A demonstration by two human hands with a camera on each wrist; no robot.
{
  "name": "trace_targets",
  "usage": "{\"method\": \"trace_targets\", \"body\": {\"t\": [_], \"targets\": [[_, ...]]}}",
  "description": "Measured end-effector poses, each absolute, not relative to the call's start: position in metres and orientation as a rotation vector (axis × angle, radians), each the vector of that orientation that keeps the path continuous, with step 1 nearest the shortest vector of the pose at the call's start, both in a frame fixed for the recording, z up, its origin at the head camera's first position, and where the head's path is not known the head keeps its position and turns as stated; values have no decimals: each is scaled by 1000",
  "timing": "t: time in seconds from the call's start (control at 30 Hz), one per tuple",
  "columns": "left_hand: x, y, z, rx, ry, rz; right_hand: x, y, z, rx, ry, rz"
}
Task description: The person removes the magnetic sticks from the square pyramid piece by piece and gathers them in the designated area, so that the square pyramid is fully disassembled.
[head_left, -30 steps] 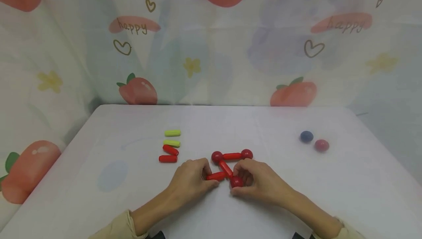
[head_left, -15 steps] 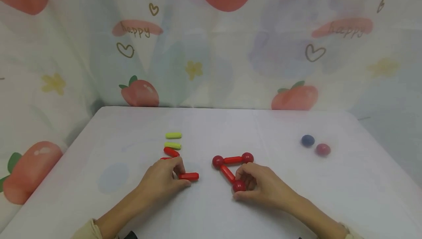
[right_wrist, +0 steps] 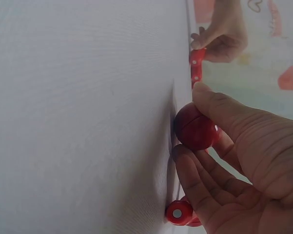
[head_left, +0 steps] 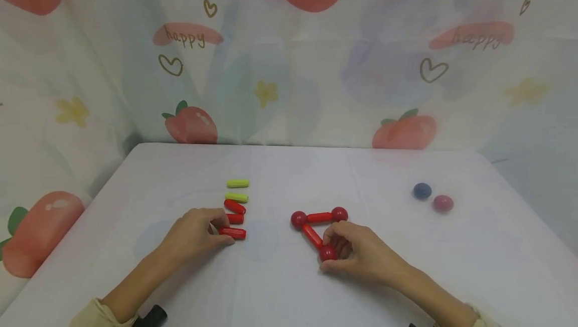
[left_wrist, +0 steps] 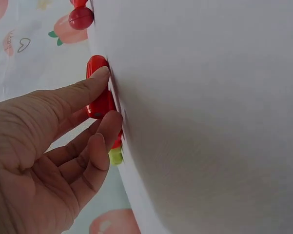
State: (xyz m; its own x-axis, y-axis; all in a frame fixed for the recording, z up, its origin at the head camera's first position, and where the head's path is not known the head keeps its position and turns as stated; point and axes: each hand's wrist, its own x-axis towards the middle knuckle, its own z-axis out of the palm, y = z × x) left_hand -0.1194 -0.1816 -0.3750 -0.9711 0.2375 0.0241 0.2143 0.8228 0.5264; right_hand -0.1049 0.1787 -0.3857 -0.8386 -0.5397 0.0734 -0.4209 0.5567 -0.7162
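Note:
My left hand (head_left: pixel 196 234) pinches a red rod (head_left: pixel 236 233) between thumb and fingers, low on the table. Just behind it lies a second red rod (head_left: pixel 236 218), partly covered by the fingers, and a third, slanted red rod (head_left: pixel 235 206). With thumb and fingers, my right hand (head_left: pixel 358 252) holds a dark red ball (right_wrist: pixel 197 126). That ball ends a joined shape: one slanted red rod (head_left: pixel 312 236) runs to a corner ball (head_left: pixel 298 220), and another red rod (head_left: pixel 319 217) leads on to a far ball (head_left: pixel 339 214).
Two yellow-green rods (head_left: pixel 237 183) lie behind the red ones. At the right of the white table (head_left: pixel 280 287) rest a blue ball (head_left: pixel 422 191) and a pinkish red ball (head_left: pixel 443 203). A printed curtain (head_left: pixel 298 76) hangs behind the table's far edge.
My left hand has carried its red rod leftward, away from the joined shape, to the front of the other loose rods. The right hand stays on its ball.

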Motion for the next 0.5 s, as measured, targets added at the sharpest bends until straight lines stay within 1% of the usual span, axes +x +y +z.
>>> {"method": "trace_targets", "body": {"t": [0.5], "targets": [[-125, -187, -376, 432, 2991, 819, -104, 179, -384, -812, 2637, -1138]]}}
